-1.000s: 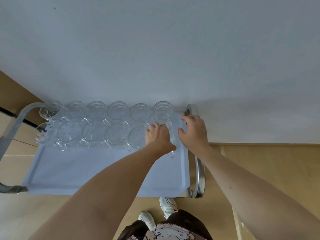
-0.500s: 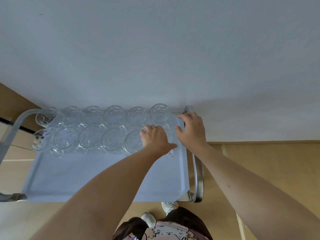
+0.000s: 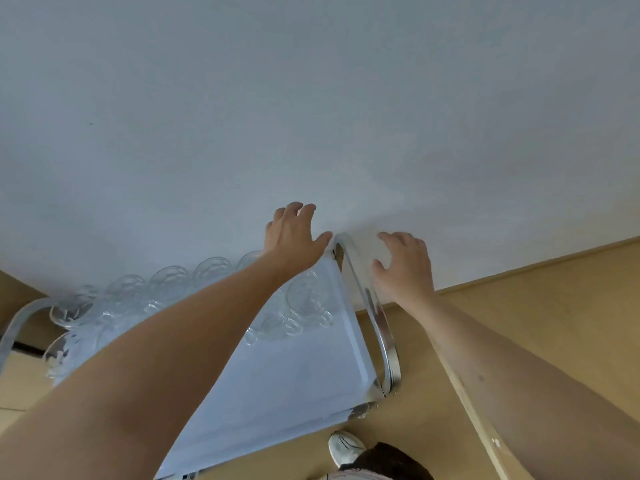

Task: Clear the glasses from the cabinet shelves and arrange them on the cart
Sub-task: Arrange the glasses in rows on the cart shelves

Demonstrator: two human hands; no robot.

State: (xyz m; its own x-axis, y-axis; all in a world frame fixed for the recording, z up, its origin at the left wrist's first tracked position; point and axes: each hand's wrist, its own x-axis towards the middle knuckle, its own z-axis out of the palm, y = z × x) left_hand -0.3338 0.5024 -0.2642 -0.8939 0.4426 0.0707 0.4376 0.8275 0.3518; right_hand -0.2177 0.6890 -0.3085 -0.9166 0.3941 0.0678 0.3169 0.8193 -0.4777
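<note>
Several clear glass mugs (image 3: 306, 299) stand in two rows along the far side of the cart's white tray (image 3: 298, 372), close to the wall. My left hand (image 3: 292, 235) hovers above the tray's far right corner with relaxed fingers, holding nothing. My right hand (image 3: 403, 266) hangs to the right of the chrome handle (image 3: 379, 320), fingers loosely spread and empty. My left forearm hides part of both rows. The cabinet is out of view.
A pale grey wall (image 3: 311, 116) fills the upper view right behind the cart. Wooden floor (image 3: 519, 323) lies to the right and below. A second chrome handle (image 3: 15, 327) curves at the cart's left end. My shoe (image 3: 346, 446) shows at the bottom.
Both hands have lifted away from the cart: the left came off the glass at the right end of the near row, the right left the handle. The view has tilted.
</note>
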